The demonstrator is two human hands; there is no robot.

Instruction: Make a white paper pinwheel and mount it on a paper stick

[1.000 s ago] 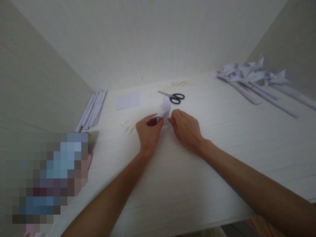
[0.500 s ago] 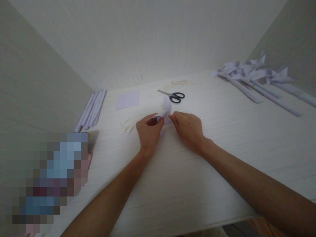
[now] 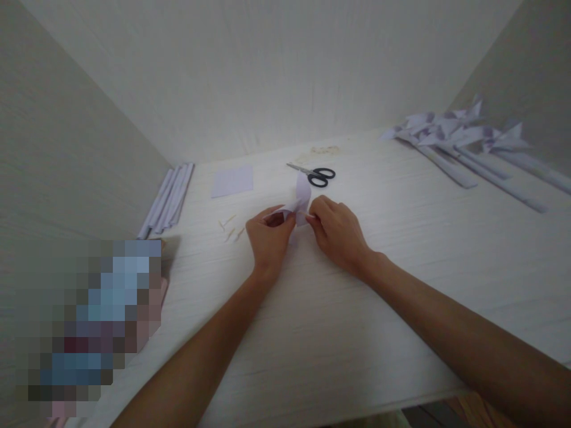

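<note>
A small piece of pale lilac paper (image 3: 301, 196) curls up between my two hands at the middle of the white table (image 3: 339, 333). My left hand (image 3: 269, 241) pinches its left flap between thumb and fingers. My right hand (image 3: 338, 233) pinches the paper's right side, fingertips nearly touching the left hand. Part of the paper is hidden under my fingers.
Black-handled scissors (image 3: 314, 173) lie just behind the paper. A flat lilac square sheet (image 3: 232, 181) sits back left, rolled paper sticks (image 3: 167, 199) lie along the left wall, several short wooden sticks (image 3: 230, 228) lie left of my hands, finished paper pinwheels (image 3: 464, 145) rest far right.
My right hand has closed in a little on the paper toward the left hand. The left hand has kept its hold and place.
</note>
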